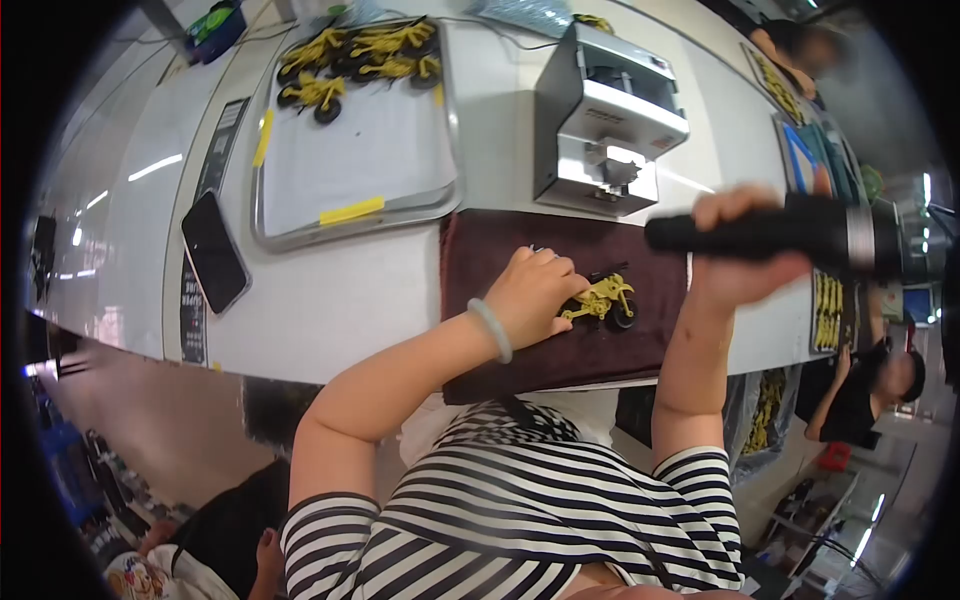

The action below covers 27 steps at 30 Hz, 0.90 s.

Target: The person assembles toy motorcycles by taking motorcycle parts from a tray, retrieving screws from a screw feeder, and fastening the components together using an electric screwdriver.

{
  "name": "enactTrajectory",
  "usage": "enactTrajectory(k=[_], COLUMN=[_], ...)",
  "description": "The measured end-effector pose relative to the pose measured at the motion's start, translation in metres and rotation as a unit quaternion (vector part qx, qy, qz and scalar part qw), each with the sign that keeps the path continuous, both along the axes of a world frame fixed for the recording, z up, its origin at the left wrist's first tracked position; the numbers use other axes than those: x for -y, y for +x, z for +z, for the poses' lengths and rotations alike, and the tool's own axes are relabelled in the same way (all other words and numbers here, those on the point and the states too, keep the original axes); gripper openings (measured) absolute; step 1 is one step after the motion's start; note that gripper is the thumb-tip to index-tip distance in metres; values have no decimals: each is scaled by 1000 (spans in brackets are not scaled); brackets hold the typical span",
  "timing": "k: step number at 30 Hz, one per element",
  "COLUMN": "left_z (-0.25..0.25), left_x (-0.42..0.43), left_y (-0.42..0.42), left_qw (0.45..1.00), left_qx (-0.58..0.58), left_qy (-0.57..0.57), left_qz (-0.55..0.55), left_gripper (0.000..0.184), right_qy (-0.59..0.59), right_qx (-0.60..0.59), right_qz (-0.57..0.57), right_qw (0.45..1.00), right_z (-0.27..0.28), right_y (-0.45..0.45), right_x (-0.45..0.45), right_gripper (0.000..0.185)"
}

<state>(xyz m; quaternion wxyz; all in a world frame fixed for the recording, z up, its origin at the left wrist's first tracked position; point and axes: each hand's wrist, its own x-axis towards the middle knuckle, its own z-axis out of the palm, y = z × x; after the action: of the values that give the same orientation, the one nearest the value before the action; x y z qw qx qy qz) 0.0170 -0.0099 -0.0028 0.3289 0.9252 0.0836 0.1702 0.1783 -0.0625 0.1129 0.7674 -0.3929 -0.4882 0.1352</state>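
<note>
While the left grip point(538, 292) holds the yellow toy motorcycle point(603, 298) on or just over the brown cloth point(560, 360), the right grip point(745, 265) is wrapped round a dark cylindrical tool point(780, 232), up by the cloth's right edge. Down at the front, the cloth runs to the lip of the white table point(285, 325), right before the striped shirt point(500, 480). Brown fabric spreads either side of the toy, reaching back towards the grey machine point(615, 120); leftward, a strip of tabletop parts it from the phone point(216, 255).

Tough to read, that tool: it's blurred, and its details won't resolve. Fingers cover the toy's left end, and the near wheel shows dark at the right. Soft-looking nap on the cloth, glossy glass on the phone, a smooth pale bangle point(490, 330) at the left wrist! Beyond, a round-cornered metal tray point(350, 235) carries white paper point(360, 150), yellow tape point(352, 211) and more spindly yellow toys point(385, 58) with black wheels, bunched at its far end.
</note>
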Motion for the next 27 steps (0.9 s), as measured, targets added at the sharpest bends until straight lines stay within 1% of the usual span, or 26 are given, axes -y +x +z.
enactTrajectory(k=[3, 6, 9, 12, 14, 15, 17, 18, 22, 24, 25, 27], left_z=[2, 2, 2, 4, 5, 5, 7, 6, 5, 4, 2, -1], left_x=[3, 3, 4, 3, 3, 3, 0, 0, 0, 1, 1, 0], left_y=[1, 1, 1, 0, 0, -1, -1, 0, 1, 2, 2, 1], left_qw=[1000, 1000, 999, 999, 999, 999, 998, 998, 996, 995, 994, 993], left_qx=[-8, -18, -9, -20, -23, -25, -32, -31, -46, -57, -55, -54], left_qy=[3, 8, 17, 23, 16, 16, -32, -33, -45, -52, -59, -69], left_qz=[16, 24, 26, 31, 41, 40, 44, 43, 66, 68, 71, 79], left_gripper=[41, 43, 40, 38, 38, 38, 41, 41, 44, 45, 47, 48], right_qy=[1, 14, 19, -10, 16, 15, 6, -27, -40, -71, -89, -92], right_qx=[43, 61, 69, 58, 46, 44, 60, 74, 97, 44, 42, -23], right_qz=[-50, -60, -72, -58, -13, -14, 43, 16, -4, -3, -4, 21], right_qw=[998, 996, 995, 997, 999, 999, 997, 997, 994, 997, 995, 995], right_z=[8, 1, -7, -12, -11, -11, -10, -9, -11, -11, -12, -23], right_y=[30, 39, 40, 42, 43, 45, 46, 45, 38, 24, 15, -5], right_x=[-36, -53, -66, -72, -75, -76, -77, -74, -66, -50, -37, -13], right_gripper=[78, 76, 74, 73, 60, 60, 62, 76, 77, 78, 81, 84])
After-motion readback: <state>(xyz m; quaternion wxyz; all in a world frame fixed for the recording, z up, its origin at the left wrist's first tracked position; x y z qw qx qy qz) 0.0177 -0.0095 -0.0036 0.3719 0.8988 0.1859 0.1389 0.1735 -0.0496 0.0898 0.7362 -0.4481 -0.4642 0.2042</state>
